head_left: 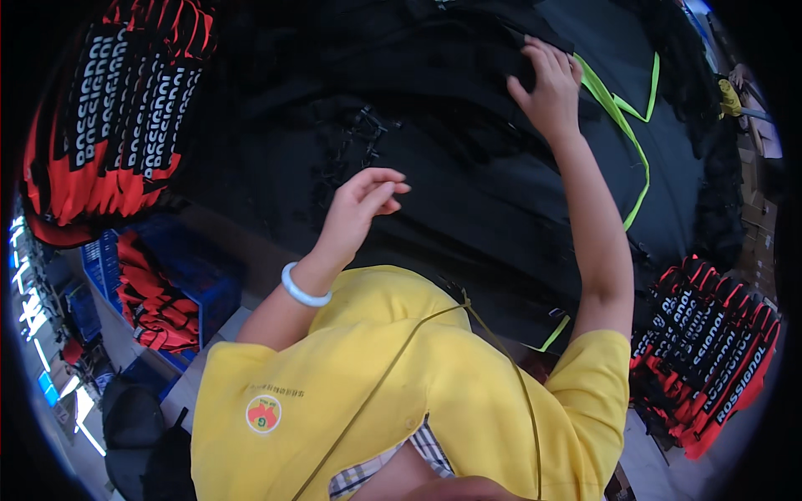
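My left hand (364, 200), with a pale bracelet (306, 285) on its wrist, is above the black fabric (468, 209), thumb and fingers drawn together in a pinch. Whatever may sit between those fingertips is too small or hidden to make out. Small black plastic pieces (364, 132) lie in a loose pile just beyond this hand. Farther off to the right, my right hand (551, 88) rests on the black fabric with its fingers stretched out and the thumb apart. A bright green strip (622, 125) runs over the fabric beside it, bending toward me.
A tall stack of red and black printed fabric pieces (125, 125) stands at the far left. Under it is a blue crate (205, 284) holding red pieces (159, 309). Another red and black stack (706, 351) is at the near right, with cardboard boxes (756, 217) beyond.
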{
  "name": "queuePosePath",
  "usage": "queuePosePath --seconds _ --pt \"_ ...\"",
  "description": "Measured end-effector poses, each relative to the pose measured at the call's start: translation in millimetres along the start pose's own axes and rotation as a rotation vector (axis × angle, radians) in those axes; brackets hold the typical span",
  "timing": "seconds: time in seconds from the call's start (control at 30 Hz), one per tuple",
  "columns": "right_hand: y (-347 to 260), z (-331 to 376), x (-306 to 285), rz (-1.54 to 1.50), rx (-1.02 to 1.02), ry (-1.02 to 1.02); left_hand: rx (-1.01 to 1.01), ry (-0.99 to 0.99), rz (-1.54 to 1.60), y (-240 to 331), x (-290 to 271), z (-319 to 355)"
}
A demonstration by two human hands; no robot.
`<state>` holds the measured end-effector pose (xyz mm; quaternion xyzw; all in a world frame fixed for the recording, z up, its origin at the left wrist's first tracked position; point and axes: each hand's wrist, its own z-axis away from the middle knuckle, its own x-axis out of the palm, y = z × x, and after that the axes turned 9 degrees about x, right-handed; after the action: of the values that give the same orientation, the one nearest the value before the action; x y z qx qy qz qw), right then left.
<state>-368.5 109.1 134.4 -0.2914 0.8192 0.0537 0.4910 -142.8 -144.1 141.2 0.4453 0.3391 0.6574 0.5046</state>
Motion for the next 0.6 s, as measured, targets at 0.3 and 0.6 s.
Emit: queuePosePath --seconds 0.3,0.6 --pt "-135 120 -122 -0.455 0.31 -0.264 0.233 -0.469 0.251 40 52 8" --pt "-199 236 -133 -0.775 1.058 -0.302 0.25 -0.39 0.113 35 32 53"
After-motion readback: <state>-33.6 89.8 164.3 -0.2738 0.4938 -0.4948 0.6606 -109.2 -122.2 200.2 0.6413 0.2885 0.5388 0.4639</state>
